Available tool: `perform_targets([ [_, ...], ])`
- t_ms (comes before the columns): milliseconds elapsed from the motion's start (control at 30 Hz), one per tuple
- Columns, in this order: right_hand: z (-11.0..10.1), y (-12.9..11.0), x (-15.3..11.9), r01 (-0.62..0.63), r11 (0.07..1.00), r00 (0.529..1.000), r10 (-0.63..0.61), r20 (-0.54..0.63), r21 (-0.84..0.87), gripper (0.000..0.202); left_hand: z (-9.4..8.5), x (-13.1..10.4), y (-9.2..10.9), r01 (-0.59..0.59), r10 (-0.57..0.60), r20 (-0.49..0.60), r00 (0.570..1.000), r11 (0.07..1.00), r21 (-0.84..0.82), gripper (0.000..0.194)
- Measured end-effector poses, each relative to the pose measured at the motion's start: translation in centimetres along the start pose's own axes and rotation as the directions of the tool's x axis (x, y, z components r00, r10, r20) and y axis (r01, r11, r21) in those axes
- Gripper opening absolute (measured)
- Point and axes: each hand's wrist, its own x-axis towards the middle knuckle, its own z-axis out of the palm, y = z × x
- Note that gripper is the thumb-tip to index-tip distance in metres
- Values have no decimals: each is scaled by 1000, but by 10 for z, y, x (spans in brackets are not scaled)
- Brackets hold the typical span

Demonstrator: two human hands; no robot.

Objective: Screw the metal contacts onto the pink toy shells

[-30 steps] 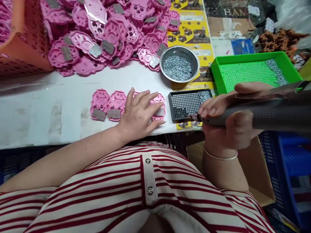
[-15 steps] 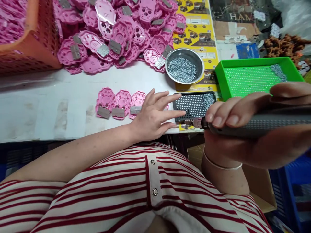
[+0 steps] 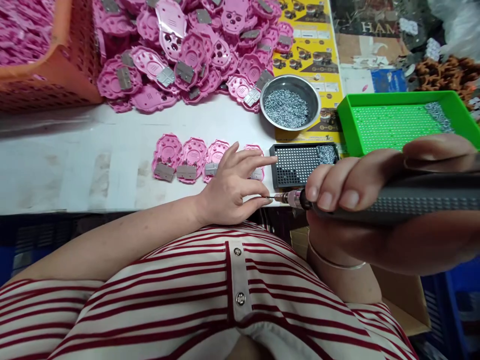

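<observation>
My right hand [image 3: 348,195] is wrapped around a dark electric screwdriver [image 3: 420,197], which points left. Its thin bit reaches the fingers of my left hand [image 3: 232,190]. There my left thumb and index finger are pinched together at the bit's tip; anything between them is too small to make out. The other left fingers are spread. A black perforated tray [image 3: 294,167] with small screws [image 3: 327,154] at its right end lies just beyond the bit. Several pink plastic shells [image 3: 193,152] with grey plates stand in a row, the rightmost ones partly behind my left hand.
A metal bowl of screws [image 3: 287,107] stands behind the black tray. A green tray [image 3: 393,150] with screws in its far corner is to the right. Pink shells [image 3: 191,55] are heaped at the back, beside an orange basket [image 3: 71,60]. Brown parts [image 3: 442,75] lie far right.
My left hand has drawn back from over the black tray, and its thumb and index finger have closed together. The screwdriver has moved left, so its tip meets them. The view has shifted slightly.
</observation>
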Motion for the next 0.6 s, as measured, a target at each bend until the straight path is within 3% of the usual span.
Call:
perform_targets([
  [100, 0, 1, -2, -36, 999, 999, 36, 20, 6, 27, 2, -2, -3, 8, -9, 19, 1000, 997, 79, 17],
  [233, 0, 3, -3, 3, 1000, 999, -3, -32, -9, 17, 6, 0, -12, 160, -160, -21, 987, 955, 249, 36],
  [333, 0, 5, -3, 11, 999, 996, -14, -87, -40, 16, 9, 3, -19, 237, -240, -26, 970, 925, 298, 24],
  [600, -3, 18, -4, 56, 998, 994, -58, -90, -26, 19, 2, 3, -17, 213, -228, 22, 973, 936, 280, 26],
])
